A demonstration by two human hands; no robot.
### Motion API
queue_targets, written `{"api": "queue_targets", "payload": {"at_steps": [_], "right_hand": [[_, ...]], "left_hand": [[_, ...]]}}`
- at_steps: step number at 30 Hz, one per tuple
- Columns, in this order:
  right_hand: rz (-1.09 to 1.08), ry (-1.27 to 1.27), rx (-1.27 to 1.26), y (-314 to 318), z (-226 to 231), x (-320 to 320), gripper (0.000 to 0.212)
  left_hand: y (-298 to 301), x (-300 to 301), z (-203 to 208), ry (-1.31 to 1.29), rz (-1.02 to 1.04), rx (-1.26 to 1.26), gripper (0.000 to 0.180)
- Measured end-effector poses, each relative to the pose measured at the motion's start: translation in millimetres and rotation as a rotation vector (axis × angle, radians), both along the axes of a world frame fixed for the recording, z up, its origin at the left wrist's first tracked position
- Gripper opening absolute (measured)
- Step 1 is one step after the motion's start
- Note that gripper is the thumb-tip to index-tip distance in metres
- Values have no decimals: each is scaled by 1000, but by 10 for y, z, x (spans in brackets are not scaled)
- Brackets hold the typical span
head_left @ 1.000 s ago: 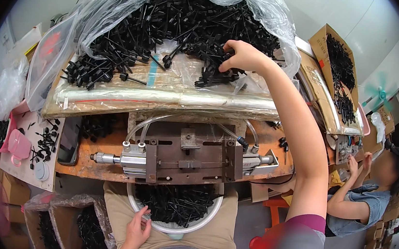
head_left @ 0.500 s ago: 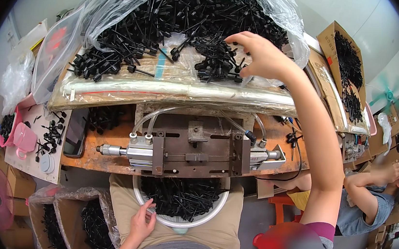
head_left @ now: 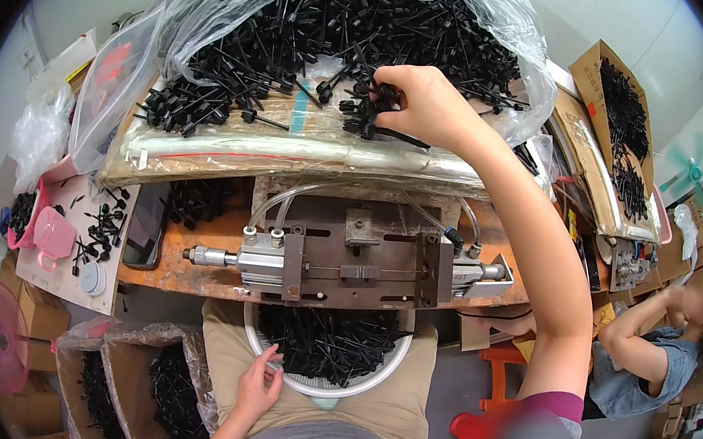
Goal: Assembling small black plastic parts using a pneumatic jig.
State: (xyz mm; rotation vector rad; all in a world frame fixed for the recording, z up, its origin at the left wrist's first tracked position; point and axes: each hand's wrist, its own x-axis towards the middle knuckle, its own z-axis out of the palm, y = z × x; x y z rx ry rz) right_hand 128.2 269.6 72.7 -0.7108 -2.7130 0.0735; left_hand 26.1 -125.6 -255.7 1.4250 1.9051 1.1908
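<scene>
In the head view, your right hand (head_left: 424, 103), at 12 o'clock, curves thumb and fingers around black stemmed parts (head_left: 356, 113) at the near edge of a heap (head_left: 330, 16); whether they clamp any cannot be told. Your left hand (head_left: 258, 388), at 7 o'clock, has its fingers loosely bent and slightly parted at the rim of a round white basin (head_left: 378, 378) holding similar parts. Note dark printed characters on the brown carton (head_left: 588, 71) at 2 o'clock, crinkled clear film (head_left: 518, 23) bordering the heap, and the flat metal fixture (head_left: 328, 238) near centre.

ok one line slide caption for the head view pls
Right hand at a heap of black parts beyond a metal fixture, left hand at the rim of a filled white basket.
</scene>
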Motion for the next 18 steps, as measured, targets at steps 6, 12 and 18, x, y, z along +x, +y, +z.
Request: {"api": "queue_targets", "payload": {"at_steps": [6, 12, 18], "right_hand": [[-67, 239, -288, 19, 71, 37, 24], [-105, 591, -612, 49, 253, 283, 25], [-77, 673, -853, -545, 300, 527, 21]], "left_hand": [[5, 22, 38, -16, 8, -7, 55], [9, 74, 350, 83, -75, 114, 55], [365, 73, 1312, 125, -166, 473, 52]]}}
